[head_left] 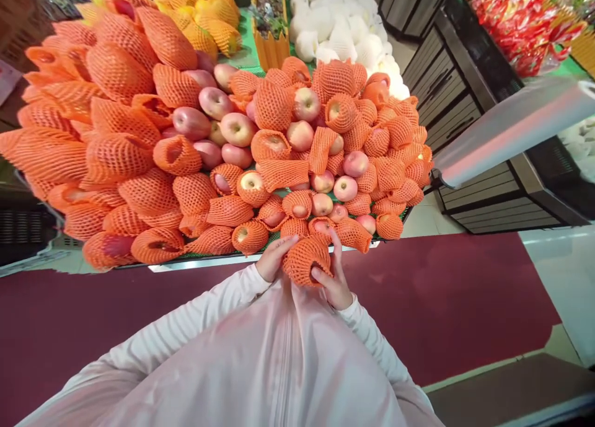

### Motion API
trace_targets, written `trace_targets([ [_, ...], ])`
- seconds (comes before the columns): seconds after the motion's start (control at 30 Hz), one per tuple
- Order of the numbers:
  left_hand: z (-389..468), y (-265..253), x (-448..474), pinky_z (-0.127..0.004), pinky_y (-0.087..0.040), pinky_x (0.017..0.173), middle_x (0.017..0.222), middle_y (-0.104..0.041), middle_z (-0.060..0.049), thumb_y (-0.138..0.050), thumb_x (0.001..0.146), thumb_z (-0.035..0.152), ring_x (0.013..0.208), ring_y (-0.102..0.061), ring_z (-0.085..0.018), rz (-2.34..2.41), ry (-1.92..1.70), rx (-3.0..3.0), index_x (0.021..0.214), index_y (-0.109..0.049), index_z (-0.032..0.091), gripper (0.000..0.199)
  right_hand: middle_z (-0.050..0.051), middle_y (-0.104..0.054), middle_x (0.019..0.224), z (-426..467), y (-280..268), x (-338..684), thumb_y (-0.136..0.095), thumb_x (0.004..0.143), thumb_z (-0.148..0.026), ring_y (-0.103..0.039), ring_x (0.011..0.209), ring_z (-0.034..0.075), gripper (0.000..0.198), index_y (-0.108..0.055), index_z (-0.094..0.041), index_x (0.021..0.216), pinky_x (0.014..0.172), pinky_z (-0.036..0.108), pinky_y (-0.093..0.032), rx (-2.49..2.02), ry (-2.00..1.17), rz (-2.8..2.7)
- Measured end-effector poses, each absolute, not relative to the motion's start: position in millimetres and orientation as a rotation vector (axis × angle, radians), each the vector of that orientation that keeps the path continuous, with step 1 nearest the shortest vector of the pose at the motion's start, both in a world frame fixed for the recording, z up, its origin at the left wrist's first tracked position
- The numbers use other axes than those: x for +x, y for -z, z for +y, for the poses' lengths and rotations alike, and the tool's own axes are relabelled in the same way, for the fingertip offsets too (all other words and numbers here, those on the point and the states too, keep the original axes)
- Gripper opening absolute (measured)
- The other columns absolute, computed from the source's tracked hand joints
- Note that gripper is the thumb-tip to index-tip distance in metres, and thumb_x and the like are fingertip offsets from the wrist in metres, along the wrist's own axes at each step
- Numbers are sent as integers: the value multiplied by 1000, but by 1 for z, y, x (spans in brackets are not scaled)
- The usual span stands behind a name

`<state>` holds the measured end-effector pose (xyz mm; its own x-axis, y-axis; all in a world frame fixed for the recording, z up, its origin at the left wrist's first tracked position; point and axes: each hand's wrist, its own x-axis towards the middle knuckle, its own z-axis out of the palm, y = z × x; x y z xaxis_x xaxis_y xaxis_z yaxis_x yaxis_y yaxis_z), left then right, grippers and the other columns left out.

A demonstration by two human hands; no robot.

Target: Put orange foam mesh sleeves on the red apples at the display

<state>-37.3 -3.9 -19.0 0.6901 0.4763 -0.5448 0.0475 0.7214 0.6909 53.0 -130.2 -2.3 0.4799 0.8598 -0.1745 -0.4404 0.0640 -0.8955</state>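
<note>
Evidently both hands share one piece: a foam-netted fruit (303, 261), held close to the front of the body at twelve o'clock, just at the near edge of the bench (170, 267). The left hand (274, 258) closes against its nine o'clock side, while the right hand (338, 279) clasps it from three o'clock, thumb at the net's open mouth, so the grip is together on the piece from both flanks. What sits inside hardly shows; the round bulge suggests an apple, which would be fairly light, firm within and easily bruised. The orange mesh looks soft and springy, likely to slide over smooth skin, so holding the full round middle seems safer than pinching the loose rim.

Green lining shows on the bench beneath piled fruit. Large orange-netted fruits (125, 157) heap up at ten to eleven o'clock, bare apples (237, 130) lie just short of twelve, and yellow-netted fruit (218, 19) sits farther off at eleven. White-netted fruit (332, 21) fills the far end at twelve. Between one and two, a roll of clear plastic (515, 132) slants before a slatted cabinet (432, 83). Dark red matting (446, 303) covers the floor at three o'clock.
</note>
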Motion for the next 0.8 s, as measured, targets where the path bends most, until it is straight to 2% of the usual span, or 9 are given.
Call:
trace_targets([
  [0.07,-2,16,-34,-29,-47,66,68,-68,-1,-80,61,50,64,-60,-15,801,-280,710,76,-65,13,43,6,-53,132,-130,0,57,-72,72,-48,-49,126,26,69,-43,-29,132,110,44,-36,-1167,-1070,-518],
  [0.13,-1,14,-28,-27,-45,60,63,-65,0,-81,59,52,58,-57,-13,796,-291,713,72,-62,13,45,7,-56,127,-130,2,61,-69,72,-50,-52,121,28,57,-52,-26,121,105,44,-42,-1199,-1098,-520],
  [0.23,-3,16,-20,-25,-41,57,62,-61,2,-79,61,54,56,-52,-10,768,-309,765,69,-57,14,46,4,-62,105,-130,8,68,-69,68,-47,-60,98,25,45,-54,-25,105,90,41,-49,-1202,-1056,-433],
  [0.37,-9,21,-8,-24,-38,57,59,-53,4,-74,67,58,55,-47,-9,800,-422,863,66,-50,16,47,-1,-59,82,-134,13,75,-68,67,-43,-56,77,20,34,-53,-25,90,75,33,-46,-1246,-943,-403],
  [0.5,-13,21,8,-24,-36,55,59,-49,5,-70,70,59,55,-43,-9,793,-460,950,65,-48,17,48,0,-57,86,-141,10,91,-67,67,-48,-54,81,21,39,-54,-24,95,76,34,-45,-1337,-816,-508],
  [0.67,-14,23,35,-24,-39,59,65,-52,3,-71,68,59,62,-47,-11,788,-447,968,70,-52,17,46,5,-53,111,-148,1,122,-76,64,-47,-55,104,25,63,-47,-26,116,93,39,-46,-1336,-1034,-676],
  [0.8,-19,22,56,-24,-37,60,61,-43,5,-70,70,56,59,-40,-10,848,-557,1067,63,-44,18,46,6,-48,116,-153,1,148,-82,59,-43,-51,110,26,70,-45,-26,116,99,40,-42,-1409,-988,-838],
])
